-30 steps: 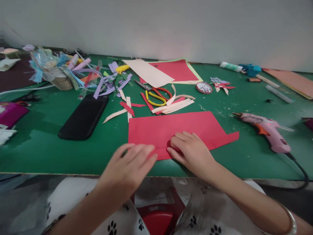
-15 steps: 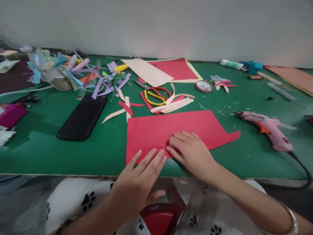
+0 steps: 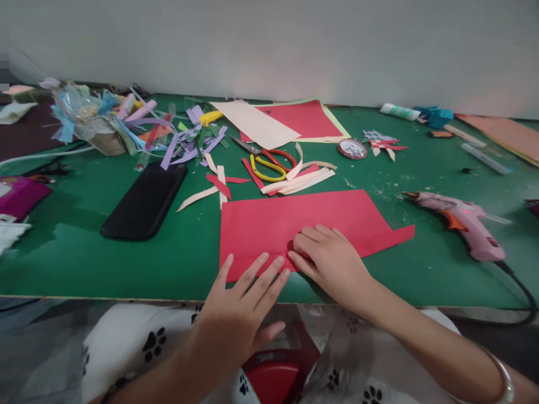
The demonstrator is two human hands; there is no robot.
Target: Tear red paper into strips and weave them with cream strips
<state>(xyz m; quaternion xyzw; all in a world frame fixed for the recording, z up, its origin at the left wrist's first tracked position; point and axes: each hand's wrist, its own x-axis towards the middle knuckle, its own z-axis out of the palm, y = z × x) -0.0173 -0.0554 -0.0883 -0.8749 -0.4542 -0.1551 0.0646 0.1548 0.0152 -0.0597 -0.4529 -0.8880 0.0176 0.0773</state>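
Note:
A folded red paper sheet (image 3: 295, 221) lies on the green table (image 3: 76, 258) near its front edge. My left hand (image 3: 240, 308) is open, its fingers stretched flat with the tips pressing the sheet's near left edge. My right hand (image 3: 332, 261) rests on the sheet's near middle, fingers curled and pressed down on the paper fold. Beyond the sheet lie yellow and red scissors (image 3: 265, 163) among cream and red paper strips (image 3: 298, 180).
A black phone (image 3: 145, 200) lies left of the sheet. A pink glue gun (image 3: 458, 221) with its cord lies at the right. More red and cream sheets (image 3: 286, 122) sit at the back, purple scraps (image 3: 193, 140) and a cluttered basket (image 3: 92, 123) at the back left.
My left hand has come down from above the sheet's left edge and spread flat, fingertips now on the paper's near edge. My right hand has stayed in place.

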